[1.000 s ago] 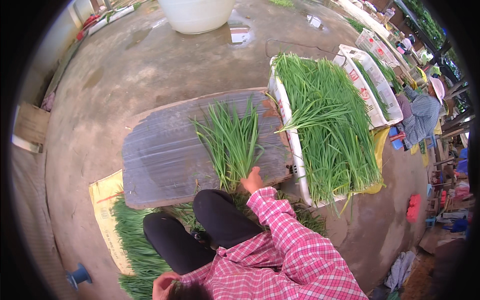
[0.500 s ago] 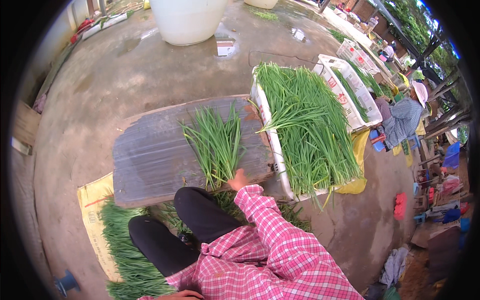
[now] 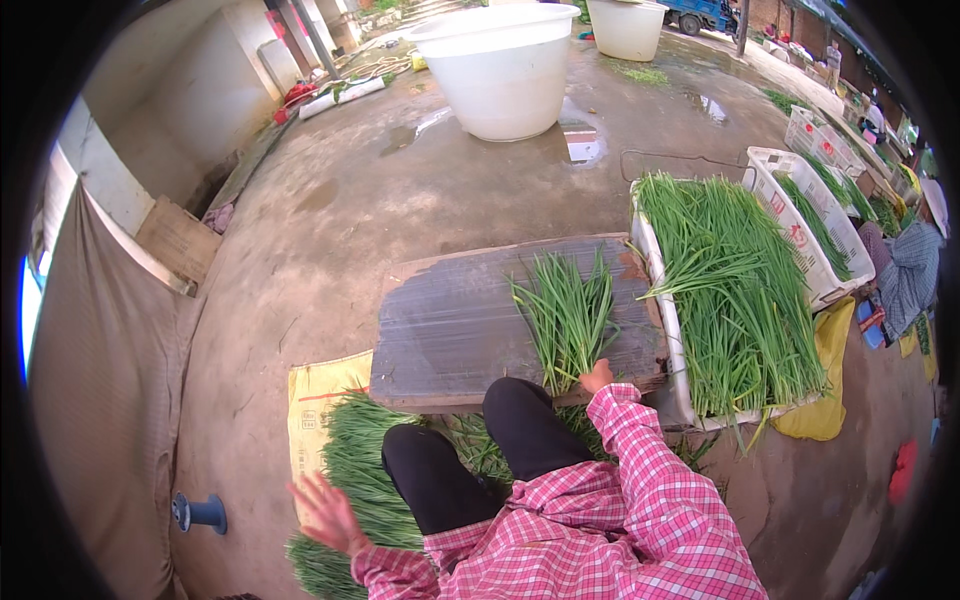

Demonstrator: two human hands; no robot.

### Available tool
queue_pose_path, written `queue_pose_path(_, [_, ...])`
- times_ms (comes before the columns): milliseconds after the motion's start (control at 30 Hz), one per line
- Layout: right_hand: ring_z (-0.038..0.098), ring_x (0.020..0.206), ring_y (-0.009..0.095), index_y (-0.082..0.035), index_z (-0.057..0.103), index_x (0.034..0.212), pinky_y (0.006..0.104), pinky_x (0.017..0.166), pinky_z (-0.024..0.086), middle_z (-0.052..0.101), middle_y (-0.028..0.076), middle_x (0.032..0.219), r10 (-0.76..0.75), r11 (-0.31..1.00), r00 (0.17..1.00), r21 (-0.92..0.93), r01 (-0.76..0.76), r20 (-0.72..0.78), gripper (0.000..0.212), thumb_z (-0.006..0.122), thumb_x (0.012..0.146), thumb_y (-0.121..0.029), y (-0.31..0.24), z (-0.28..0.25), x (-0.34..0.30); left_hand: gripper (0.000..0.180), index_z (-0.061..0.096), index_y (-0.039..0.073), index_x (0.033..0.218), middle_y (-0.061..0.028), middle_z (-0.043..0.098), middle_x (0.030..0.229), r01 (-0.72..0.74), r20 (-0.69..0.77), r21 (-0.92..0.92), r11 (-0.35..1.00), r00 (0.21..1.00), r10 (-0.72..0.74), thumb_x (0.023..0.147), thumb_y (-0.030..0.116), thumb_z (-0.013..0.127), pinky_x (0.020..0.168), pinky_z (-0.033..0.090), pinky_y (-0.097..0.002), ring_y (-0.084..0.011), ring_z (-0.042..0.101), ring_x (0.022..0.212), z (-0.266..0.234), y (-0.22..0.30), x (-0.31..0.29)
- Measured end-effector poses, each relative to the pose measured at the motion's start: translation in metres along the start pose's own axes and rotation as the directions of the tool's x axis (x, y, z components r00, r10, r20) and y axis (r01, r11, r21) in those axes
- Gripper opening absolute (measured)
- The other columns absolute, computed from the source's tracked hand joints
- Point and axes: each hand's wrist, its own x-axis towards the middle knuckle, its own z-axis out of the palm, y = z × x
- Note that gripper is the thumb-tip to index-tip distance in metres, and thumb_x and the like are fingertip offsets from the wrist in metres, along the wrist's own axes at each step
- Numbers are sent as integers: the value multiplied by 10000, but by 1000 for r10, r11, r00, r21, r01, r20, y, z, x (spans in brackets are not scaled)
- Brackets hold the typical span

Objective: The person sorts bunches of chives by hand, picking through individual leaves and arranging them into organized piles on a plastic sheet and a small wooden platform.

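A loose bunch of chives (image 3: 570, 315), long, flat and green, lies fanned out on a dark board (image 3: 450, 325) before my knees. My right hand (image 3: 597, 377) is closed at the pale stem ends of this bunch, by the board's near edge; its fingertips are partly hidden. Off to the left, my left hand (image 3: 328, 512) is open with fingers spread and holds nothing. It hovers by the left edge of a thick pile of chives (image 3: 375, 465) on a yellow sack (image 3: 318, 385); whether it touches the leaves I cannot tell.
Right of the board stands a white crate (image 3: 655, 265) heaped with chives, with another white crate (image 3: 810, 215) beyond. A large white tub (image 3: 495, 75) stands ahead on wet concrete. A blue spool-shaped object (image 3: 205, 513) is at left. A seated person (image 3: 905, 270) is at far right.
My view has swung left, so the scene sits further right. My left hand has risen from the lower edge and reached out leftward, fingers spreading. My right hand stays at the bunch.
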Motion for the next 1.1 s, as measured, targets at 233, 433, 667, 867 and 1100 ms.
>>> queue_pose_path(233, [485,415,153,93,515,687,276,352,341,524,113,539,12,935,950,332,-121,313,149,503,687,-56,-1,0,7,501,257,61,1232,-148,386,1183,653,77,193,733,734,-674,819,270,449,819,384,-418,-332,345,1111,11,-112,1])
queue_pose_path(433, [404,387,129,46,526,640,266,351,304,453,68,491,-10,917,919,370,-149,395,156,528,693,-101,-2,-22,2,515,375,-19,1163,-248,430,1093,714,883,287,638,60,-465,796,320,499,812,362,-450,-371,403,1041,120,-93,28])
queue_pose_path(667, [405,427,118,10,466,688,257,346,288,443,60,535,-13,832,922,515,-205,388,98,537,674,-56,8,-27,14,606,307,11,1218,-237,363,1175,649,926,373,663,-304,-223,770,351,533,790,375,-470,-357,361,1087,214,-44,36])
queue_pose_path(867, [404,420,112,14,456,744,256,345,295,470,81,577,-20,848,928,498,-181,371,110,535,700,-49,16,-27,21,631,276,33,1240,-208,335,1212,588,984,150,795,-10,-178,767,365,530,809,361,-467,-345,321,1118,200,23,21])
queue_pose_path(1100, [340,371,109,0,411,754,245,311,248,430,73,571,-18,855,932,489,-174,363,96,464,752,-79,14,-3,27,662,240,59,1265,-174,301,1255,-240,179,-422,874,923,340,763,382,527,831,345,-463,-330,275,1155,71,75,-30])
